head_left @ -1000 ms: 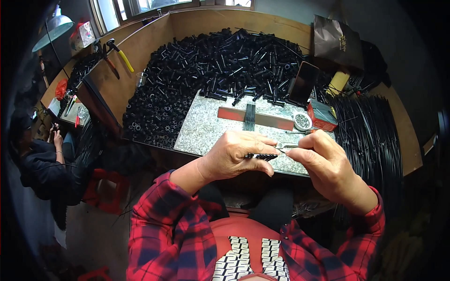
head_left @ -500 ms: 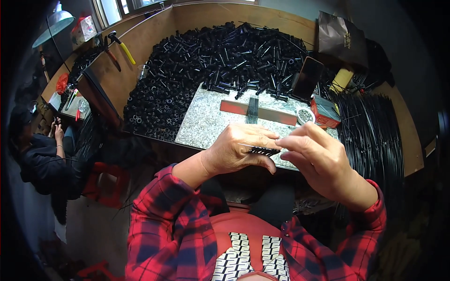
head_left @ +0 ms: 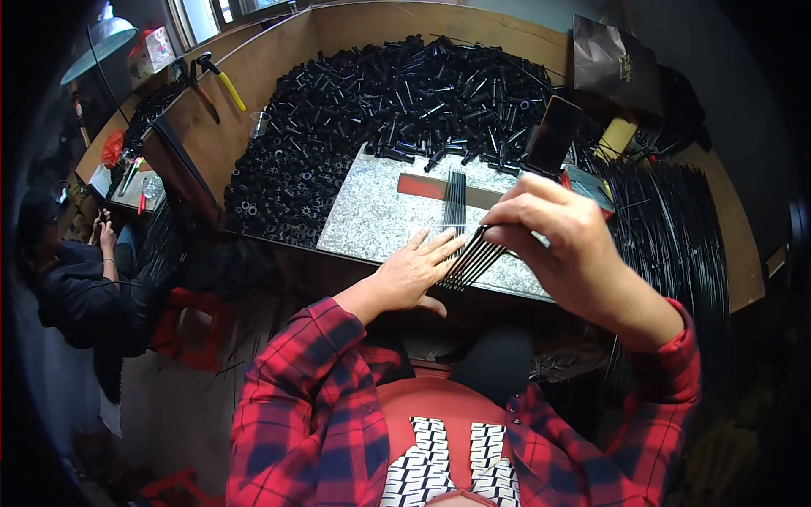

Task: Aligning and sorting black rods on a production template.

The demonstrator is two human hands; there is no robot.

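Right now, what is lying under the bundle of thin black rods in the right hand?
Under the bundle of thin black rods is the speckled stone slab. The left hand and right hand cover parts of it.

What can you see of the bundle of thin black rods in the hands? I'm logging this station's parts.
The bundle of thin black rods is a fanned handful of straight, slim, dark, metal-looking sticks. The right hand pinches its upper end; the left hand lies open against its lower end. It slants over the near edge of the speckled grey stone slab.
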